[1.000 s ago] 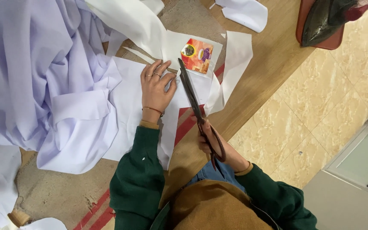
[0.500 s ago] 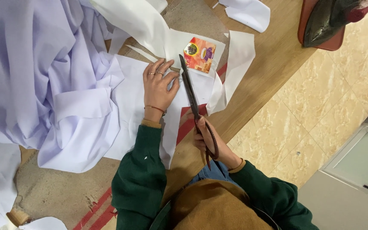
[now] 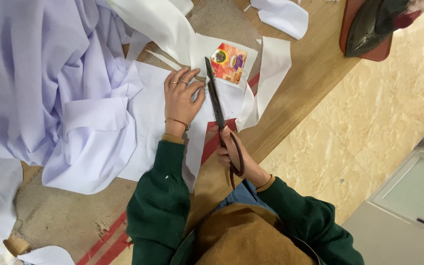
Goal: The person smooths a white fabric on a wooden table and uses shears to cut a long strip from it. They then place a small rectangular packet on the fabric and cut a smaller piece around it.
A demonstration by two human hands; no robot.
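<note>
Worktop: we see a wooden worktop with a worn brown covering and red stripes near us.
Left: heaped lilac cloth.
Middle: a flat white fabric piece.
Far: a small colourful packet, white offcuts.
Far right: a dark iron on a red pad.

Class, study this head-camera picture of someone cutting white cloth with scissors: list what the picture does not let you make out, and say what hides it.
- Head view: cloth under the left hand, covered by the palm.
- Scissors: handle loops partly hidden by the right hand fingers.
- Dark object on the red tray: cut off by the top edge.
- Small colourful packet: print too small.
- Lilac fabric pile: hides the table beneath.
</note>
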